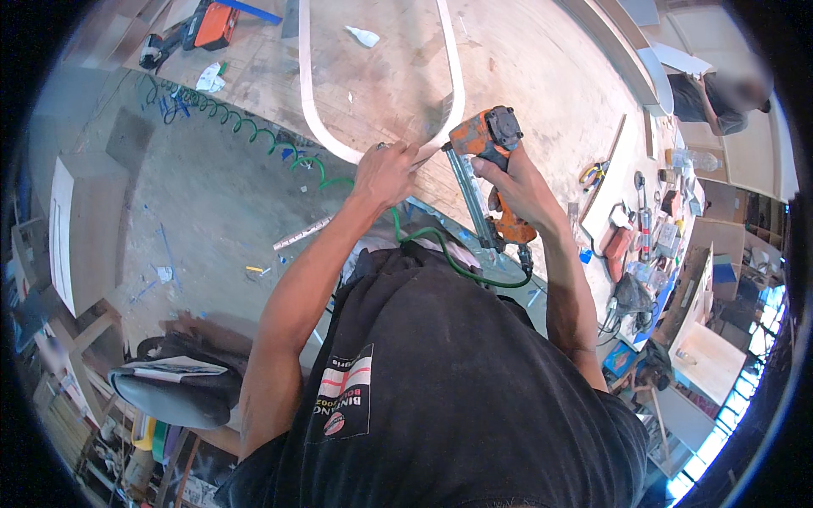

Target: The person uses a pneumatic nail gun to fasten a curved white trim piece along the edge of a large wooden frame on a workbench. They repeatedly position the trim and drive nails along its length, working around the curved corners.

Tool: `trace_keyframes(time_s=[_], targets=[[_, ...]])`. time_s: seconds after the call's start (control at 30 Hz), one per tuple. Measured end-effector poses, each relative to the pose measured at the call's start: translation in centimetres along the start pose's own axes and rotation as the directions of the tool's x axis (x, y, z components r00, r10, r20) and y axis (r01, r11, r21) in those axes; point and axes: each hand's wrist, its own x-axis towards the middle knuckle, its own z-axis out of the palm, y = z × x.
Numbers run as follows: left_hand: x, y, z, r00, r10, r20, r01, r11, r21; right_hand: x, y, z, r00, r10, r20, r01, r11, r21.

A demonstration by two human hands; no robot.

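Note:
My right hand is wrapped round the grip of an orange and grey pneumatic nail gun. The gun's nose touches or nearly touches the rounded corner of a pale U-shaped frame on the workbench. My left hand is closed on the near curved side of that frame, just left of the nose. A green air hose joins the base of the gun's handle and runs back past my waist to the left. The gun's muzzle tip is too small to make out.
The wooden workbench carries a white bottle, an orange tool, pliers and cluttered tools at right. Coiled hose hangs along its left edge. A padded seat stands lower left. Another person is at far right.

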Motion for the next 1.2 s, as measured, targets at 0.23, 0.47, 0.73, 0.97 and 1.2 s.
trace_keyframes(time_s=[0.23, 0.47, 0.73, 0.97, 1.2], targets=[[0.0, -0.2, 0.4, 1.0, 0.002, -0.024, -0.002, 1.0, 0.003, 0.7, 0.3, 0.0, 0.996, -0.09, 0.012, 0.09, 0.995, -0.044], [0.1, -0.4, 0.6, 1.0, 0.001, -0.029, 0.0, 1.0, 0.021, 1.2, 0.3, -0.1, 0.997, -0.071, 0.018, 0.073, 0.991, -0.108], [0.1, -0.3, 0.4, 1.0, -0.009, -0.001, 0.009, 1.0, 0.025, 1.6, 0.9, -0.2, 0.997, -0.08, 0.0, 0.079, 0.982, -0.172], [0.1, -0.4, 0.3, 1.0, 0.005, -0.022, -0.004, 0.999, 0.034, 1.8, 0.7, -1.0, 0.997, -0.084, 0.001, 0.083, 0.996, -0.043], [0.1, -0.4, 0.6, 1.0, -0.002, -0.012, 0.002, 0.998, 0.056, 1.5, 1.2, -1.6, 0.997, -0.081, 0.002, 0.081, 0.996, -0.047]])
